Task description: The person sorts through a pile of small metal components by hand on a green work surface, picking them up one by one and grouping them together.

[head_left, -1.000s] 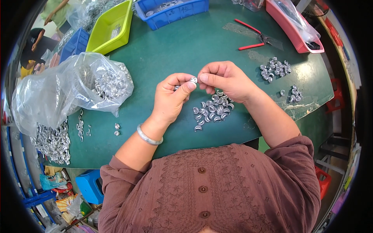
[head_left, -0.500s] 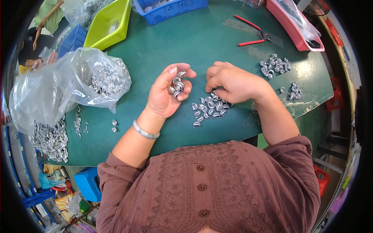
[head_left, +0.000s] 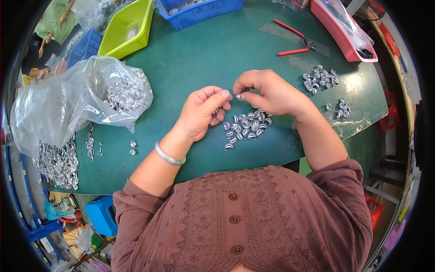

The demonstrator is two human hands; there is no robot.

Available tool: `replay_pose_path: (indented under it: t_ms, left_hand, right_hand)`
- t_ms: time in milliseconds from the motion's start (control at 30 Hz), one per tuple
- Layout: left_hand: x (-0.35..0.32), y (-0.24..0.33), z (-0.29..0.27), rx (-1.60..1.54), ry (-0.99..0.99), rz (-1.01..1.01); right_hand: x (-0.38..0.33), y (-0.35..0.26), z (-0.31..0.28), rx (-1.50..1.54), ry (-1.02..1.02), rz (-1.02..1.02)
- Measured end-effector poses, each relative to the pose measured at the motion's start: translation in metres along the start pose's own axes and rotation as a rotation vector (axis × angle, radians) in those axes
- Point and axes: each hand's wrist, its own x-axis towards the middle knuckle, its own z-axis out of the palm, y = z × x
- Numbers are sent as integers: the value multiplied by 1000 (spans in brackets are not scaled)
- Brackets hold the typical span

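My left hand (head_left: 205, 110) is curled around several silver crescent-shaped metal pieces, mostly hidden by the fingers. My right hand (head_left: 270, 94) pinches one small silver crescent piece (head_left: 239, 97) between thumb and forefinger, close to the left fingertips. Below it on the green table (head_left: 208, 50) lies a pile of crescent pieces (head_left: 247, 125), partly covered by the right hand. Farther right are two smaller groups of similar pieces, a larger one (head_left: 321, 80) and a smaller one (head_left: 343, 109), with a single crescent (head_left: 328, 107) beside the latter.
Left stands a clear plastic bag (head_left: 90, 90) of silver parts, above a heap of metal links (head_left: 59, 165). Red-handled pliers (head_left: 297, 38) lie far right, near a pink basket (head_left: 342, 38). Green (head_left: 118, 51) and blue (head_left: 199, 18) bins line the back. Other people are at the far left.
My left hand has closed over its crescent pieces and turned toward the right. My right hand has lifted from the pile with one piece and moved up and left, beside the left fingertips.
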Motion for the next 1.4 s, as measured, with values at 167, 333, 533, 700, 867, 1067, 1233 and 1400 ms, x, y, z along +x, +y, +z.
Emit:
replay_pose_path:
  t_ms: [167, 333, 533, 700, 867, 1067, 1233, 1400]
  left_hand:
    - [-4, 0, 5, 73, -70, -30]
    - [-5, -2, 3, 22, -83, 45]
    - [-7, -2, 5, -1, -34, 110]
    - [-8, -2, 6, 16, -24, 150]
    - [-9, -2, 9, 88, -4, 227]
    - [-9, -2, 8, 132, 23, 254]
    - [-8, -5, 8, 205, 42, 365]
    - [-7, -7, 7, 301, 65, 511]
  right_hand:
    - [3, 0, 8, 47, 169, -147]
    - [4, -5, 11, 47, 245, -200]
    - [6, -6, 13, 41, 318, -258]
    - [6, -8, 13, 25, 330, -272]
    - [6, -7, 13, 28, 336, -289]
    - [6, -7, 13, 14, 328, -286]
    - [5, -6, 15, 140, 351, -173]
    - [1, -6, 11, 397, 284, 22]
